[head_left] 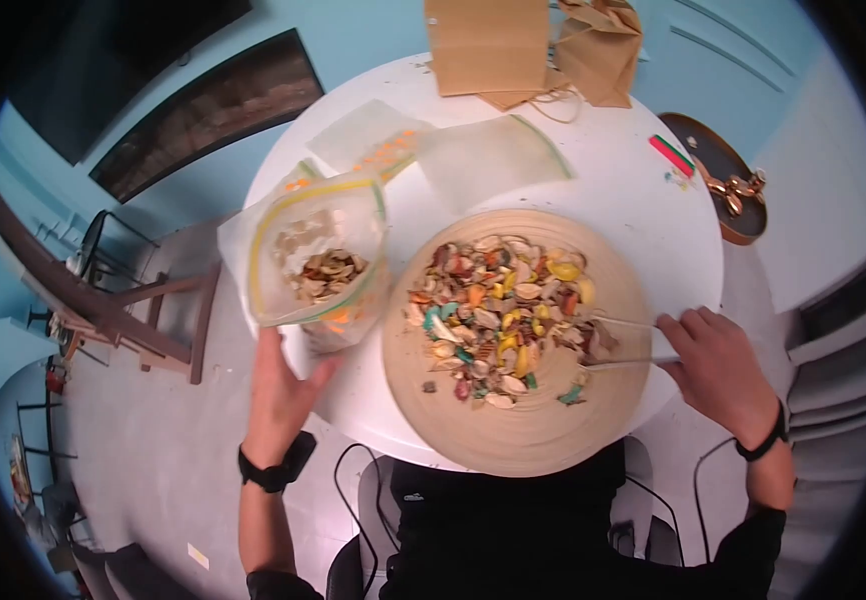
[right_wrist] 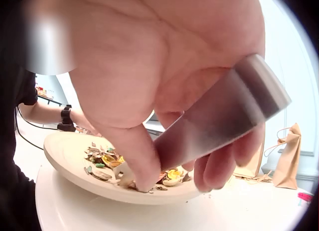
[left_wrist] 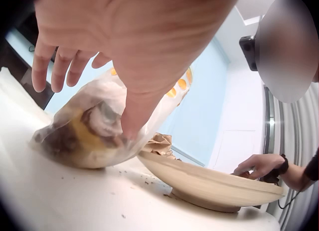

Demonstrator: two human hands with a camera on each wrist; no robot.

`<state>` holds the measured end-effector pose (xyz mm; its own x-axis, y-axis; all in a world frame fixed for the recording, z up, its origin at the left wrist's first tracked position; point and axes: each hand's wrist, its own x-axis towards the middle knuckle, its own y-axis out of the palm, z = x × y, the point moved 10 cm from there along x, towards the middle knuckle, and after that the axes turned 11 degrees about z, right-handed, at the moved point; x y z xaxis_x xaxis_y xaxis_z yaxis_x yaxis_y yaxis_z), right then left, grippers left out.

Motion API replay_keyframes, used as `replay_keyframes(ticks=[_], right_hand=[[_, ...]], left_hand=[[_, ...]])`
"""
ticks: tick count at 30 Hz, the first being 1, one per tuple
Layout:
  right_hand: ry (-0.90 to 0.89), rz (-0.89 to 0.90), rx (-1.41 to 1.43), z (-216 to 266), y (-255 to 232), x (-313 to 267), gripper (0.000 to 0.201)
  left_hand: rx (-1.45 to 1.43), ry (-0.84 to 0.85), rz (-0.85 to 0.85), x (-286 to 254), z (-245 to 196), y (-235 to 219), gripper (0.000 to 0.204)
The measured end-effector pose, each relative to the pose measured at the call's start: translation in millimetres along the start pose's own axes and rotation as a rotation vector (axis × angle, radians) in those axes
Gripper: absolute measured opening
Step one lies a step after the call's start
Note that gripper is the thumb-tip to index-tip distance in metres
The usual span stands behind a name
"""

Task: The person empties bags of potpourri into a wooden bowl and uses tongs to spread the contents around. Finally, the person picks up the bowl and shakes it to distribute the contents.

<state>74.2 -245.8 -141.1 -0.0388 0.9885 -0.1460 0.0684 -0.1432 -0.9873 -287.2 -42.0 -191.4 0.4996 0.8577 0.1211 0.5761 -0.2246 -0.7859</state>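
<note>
A clear zip bag (head_left: pixel 338 200) with a yellow-edged mouth stands wide, dried pieces (head_left: pixel 328 272) inside it. My left hand (head_left: pixel 283 395) is at its near side, fingers extended; in the left wrist view the thumb of this hand (left_wrist: pixel 144 46) lies against or just before the bag (left_wrist: pixel 102 149). Metal tongs (head_left: pixel 621 363) are gripped in my right hand (head_left: pixel 721 370), their tips among the colourful dried petals and slices (head_left: pixel 503 325) on the round wooden plate (head_left: pixel 453 430). The right wrist view has the hand (right_wrist: pixel 149 66) curled round the tongs (right_wrist: pixel 214 121), whose tips are mostly hidden.
Flat clear bags (head_left: pixel 493 160) lie behind the plate, one with orange marks (head_left: pixel 388 150). Brown paper bags (head_left: pixel 488 45) stand at the table's far edge. A red and green item (head_left: pixel 671 157) lies at the right. Crumbs dot the white table (head_left: pixel 673 225).
</note>
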Motion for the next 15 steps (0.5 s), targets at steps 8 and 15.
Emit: replay_keyframes(ticks=[8,15], right_hand=[[0.000,-0.067,0.021,-0.8,-2.7,8.7,0.053],[0.099,0.099,0.078,-28.8,3.8,-2.0,0.053]], left_hand=[[0.010,-0.033,0.011,8.5,1.0,10.1,0.075],[0.046,-0.002,-0.081,-6.1,-33.9,-41.8,0.094]])
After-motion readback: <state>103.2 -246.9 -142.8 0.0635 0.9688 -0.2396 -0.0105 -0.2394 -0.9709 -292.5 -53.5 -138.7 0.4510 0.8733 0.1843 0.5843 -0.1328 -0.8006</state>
